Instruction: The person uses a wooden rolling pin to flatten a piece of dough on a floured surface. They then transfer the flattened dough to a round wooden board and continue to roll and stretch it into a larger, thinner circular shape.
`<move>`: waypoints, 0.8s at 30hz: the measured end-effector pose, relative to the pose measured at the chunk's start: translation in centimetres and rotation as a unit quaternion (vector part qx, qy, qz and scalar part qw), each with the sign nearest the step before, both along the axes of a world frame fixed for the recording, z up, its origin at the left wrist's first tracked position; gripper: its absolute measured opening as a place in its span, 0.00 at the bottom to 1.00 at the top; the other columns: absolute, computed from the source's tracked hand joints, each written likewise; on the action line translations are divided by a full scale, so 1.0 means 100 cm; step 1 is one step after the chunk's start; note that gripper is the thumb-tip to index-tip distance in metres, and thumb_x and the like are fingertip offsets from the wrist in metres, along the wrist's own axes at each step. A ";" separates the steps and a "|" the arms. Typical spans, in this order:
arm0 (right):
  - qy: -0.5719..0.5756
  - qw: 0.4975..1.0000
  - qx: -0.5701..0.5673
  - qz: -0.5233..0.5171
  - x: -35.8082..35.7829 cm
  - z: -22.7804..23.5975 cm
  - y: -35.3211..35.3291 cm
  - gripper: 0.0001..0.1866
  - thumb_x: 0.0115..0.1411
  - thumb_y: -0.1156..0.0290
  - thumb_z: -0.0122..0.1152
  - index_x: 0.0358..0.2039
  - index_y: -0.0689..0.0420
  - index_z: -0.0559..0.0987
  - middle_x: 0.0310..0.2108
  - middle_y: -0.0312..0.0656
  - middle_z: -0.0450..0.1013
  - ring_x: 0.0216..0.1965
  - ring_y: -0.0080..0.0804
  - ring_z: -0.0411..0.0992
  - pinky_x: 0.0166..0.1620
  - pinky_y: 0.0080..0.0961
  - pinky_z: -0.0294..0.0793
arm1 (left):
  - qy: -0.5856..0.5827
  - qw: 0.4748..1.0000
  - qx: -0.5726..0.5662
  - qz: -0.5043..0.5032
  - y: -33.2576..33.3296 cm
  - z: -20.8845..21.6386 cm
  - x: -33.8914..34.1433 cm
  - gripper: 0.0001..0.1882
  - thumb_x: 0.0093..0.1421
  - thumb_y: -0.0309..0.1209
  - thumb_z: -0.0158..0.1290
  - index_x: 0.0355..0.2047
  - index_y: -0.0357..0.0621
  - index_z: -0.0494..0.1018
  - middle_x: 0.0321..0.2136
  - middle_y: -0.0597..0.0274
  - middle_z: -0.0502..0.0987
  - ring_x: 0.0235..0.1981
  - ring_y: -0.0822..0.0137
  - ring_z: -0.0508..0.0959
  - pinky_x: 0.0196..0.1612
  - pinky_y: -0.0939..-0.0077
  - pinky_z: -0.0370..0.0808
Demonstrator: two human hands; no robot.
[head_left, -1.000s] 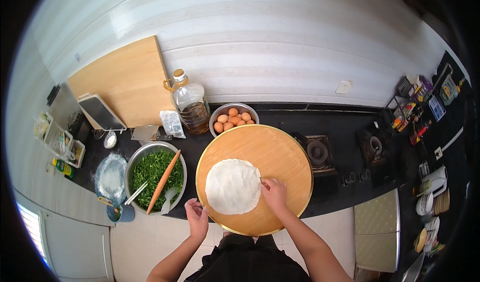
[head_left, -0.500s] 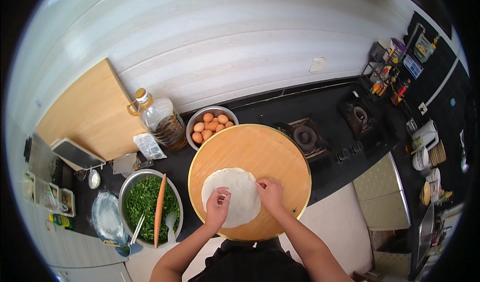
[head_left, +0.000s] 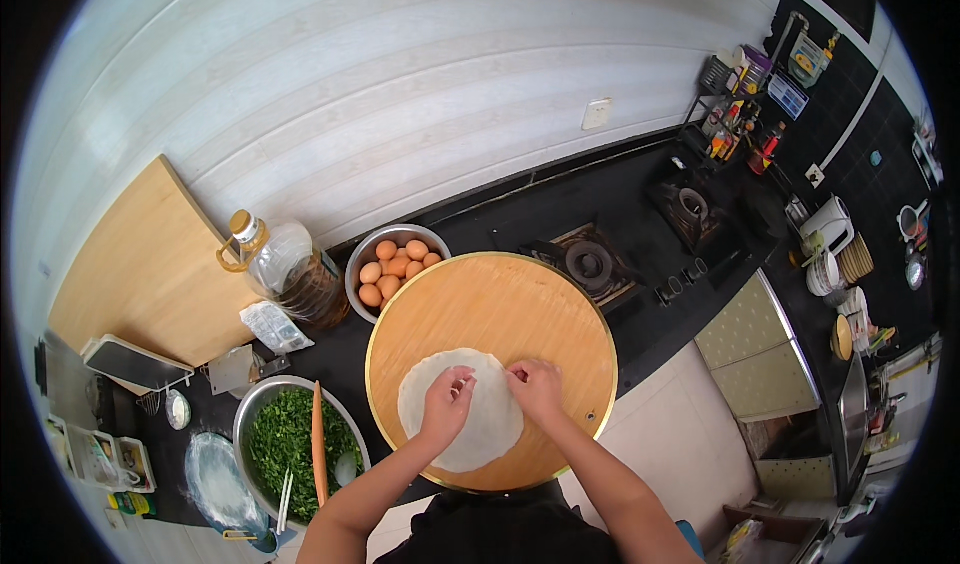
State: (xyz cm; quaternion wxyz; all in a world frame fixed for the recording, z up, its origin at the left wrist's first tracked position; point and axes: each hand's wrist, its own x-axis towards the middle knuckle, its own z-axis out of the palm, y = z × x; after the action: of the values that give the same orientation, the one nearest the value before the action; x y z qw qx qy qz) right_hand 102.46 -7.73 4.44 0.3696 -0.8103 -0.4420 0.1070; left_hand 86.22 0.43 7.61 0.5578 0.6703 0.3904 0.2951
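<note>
1. Here's the left hand point(head_left: 446, 404), out over the thin, pale dough sheet point(head_left: 482, 442), fingers half curled and thumb close to them; whether it's pinching anything, or even touching, I cannot tell from here.
2. And the right hand point(head_left: 537, 389), right at the sheet's upper right edge, thumb and fingertips drawn together! Whether a bit of dough is caught between them, I can't make out.
3. The sheet itself lies flat, roughly round, on the near half of the round wooden board point(head_left: 490, 309), its pale wood ringed by a gold rim.
4. Over to the left, a metal bowl point(head_left: 243, 419) full of chopped greens point(head_left: 282, 434), with a rolling pin point(head_left: 319, 444) lying across it, chopsticks point(head_left: 286, 499) beside that.
5. Beyond the board, brown eggs point(head_left: 388, 286) crowd a smaller bowl, next to a big oil jug point(head_left: 305, 279).
</note>
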 end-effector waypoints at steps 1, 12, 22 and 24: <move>0.002 1.000 -0.003 -0.004 0.000 -0.001 0.001 0.06 0.50 0.65 0.68 0.24 0.52 0.83 0.23 0.37 0.76 0.30 0.35 0.73 0.41 0.36 0.66 | 0.005 1.000 0.010 -0.007 0.004 -0.002 0.002 0.08 0.60 0.23 0.55 0.40 0.39 0.75 0.32 0.62 0.77 0.26 0.73 0.72 0.29 0.79 0.71; 0.036 0.997 -0.065 -0.017 0.003 0.006 0.010 0.06 0.48 0.65 0.70 0.24 0.52 0.83 0.24 0.38 0.75 0.29 0.35 0.74 0.38 0.35 0.68 | 0.108 0.950 0.281 -0.082 0.040 -0.006 0.009 0.10 0.52 0.22 0.57 0.36 0.40 0.77 0.35 0.53 0.77 0.40 0.51 0.74 0.46 0.60 0.71; -0.018 0.998 -0.053 0.016 0.013 0.013 0.025 0.08 0.45 0.63 0.71 0.23 0.51 0.83 0.24 0.37 0.76 0.32 0.36 0.73 0.40 0.36 0.69 | 0.181 0.892 0.362 -0.203 0.052 -0.004 0.003 0.14 0.58 0.35 0.57 0.44 0.47 0.80 0.54 0.49 0.70 0.55 0.42 0.67 0.58 0.51 0.63; -0.030 0.998 -0.054 0.017 0.012 0.009 0.027 0.07 0.45 0.63 0.72 0.23 0.51 0.83 0.24 0.36 0.76 0.32 0.36 0.73 0.41 0.36 0.68 | 0.194 0.879 0.377 -0.219 0.053 -0.007 0.003 0.15 0.60 0.39 0.56 0.46 0.48 0.79 0.58 0.48 0.68 0.57 0.41 0.66 0.60 0.49 0.61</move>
State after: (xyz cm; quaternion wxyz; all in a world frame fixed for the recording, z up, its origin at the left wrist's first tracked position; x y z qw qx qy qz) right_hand 103.65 -5.07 5.33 0.3102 -0.8243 -0.4602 0.1121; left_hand 86.50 5.72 6.92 0.2261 0.9421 0.1937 0.1543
